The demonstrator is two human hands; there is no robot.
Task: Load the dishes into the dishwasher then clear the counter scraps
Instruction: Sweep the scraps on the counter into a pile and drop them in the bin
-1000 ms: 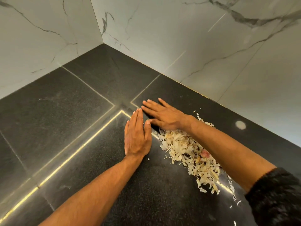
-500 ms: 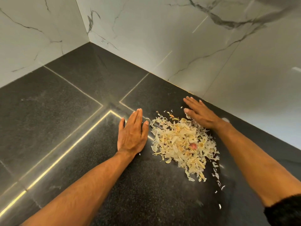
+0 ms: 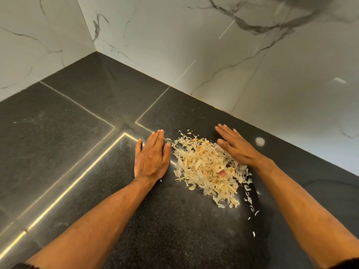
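Observation:
A heap of pale, papery peel scraps (image 3: 206,167) with one small pink piece lies on the black stone counter (image 3: 77,152). My left hand (image 3: 151,156) rests flat on the counter, fingers straight, its thumb side against the heap's left edge. My right hand (image 3: 236,147) lies flat with straight fingers along the heap's far right edge. Neither hand holds anything. A few loose flakes (image 3: 250,206) trail off to the lower right of the heap.
White marble-patterned walls (image 3: 194,45) meet in a corner behind the counter. Bright seam lines (image 3: 77,183) cross the dark counter to the left of my hands. A small round light spot (image 3: 260,141) shows near the back wall.
My right hand moved from over the heap's far left, beside my left hand, round to its right side. The scraps now lie bunched between both hands.

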